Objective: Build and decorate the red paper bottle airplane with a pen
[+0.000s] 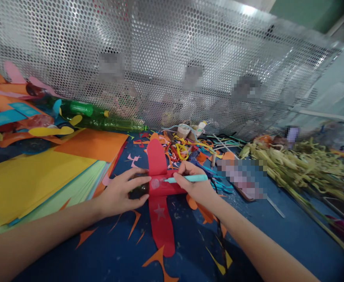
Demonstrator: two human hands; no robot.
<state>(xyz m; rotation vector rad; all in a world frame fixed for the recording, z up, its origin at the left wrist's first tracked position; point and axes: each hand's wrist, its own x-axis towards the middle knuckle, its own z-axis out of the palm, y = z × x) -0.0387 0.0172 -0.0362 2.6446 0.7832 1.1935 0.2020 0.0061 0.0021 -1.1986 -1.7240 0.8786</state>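
A bottle point(139, 190) wrapped in red paper lies on the blue table, with a long red paper strip point(162, 225) across it. A pale star marks the strip's near half, and a faint round drawing is on the middle of the wrap. My left hand point(123, 192) holds the bottle's dark uncovered end, fingers curved round it. In my right hand point(194, 182) is a light blue marker point(191, 178), pinched between thumb and fingers, its tip at the red paper beside the drawing.
Stacked coloured paper point(37, 176) and paper-decorated bottles point(28, 117) lie left. Paper scraps point(183, 150) and glue bottles point(201, 127) are behind my hands. A phone-like object point(241, 180) and dried husks point(301, 168) lie right. A perforated metal screen point(160, 51) stands at the back.
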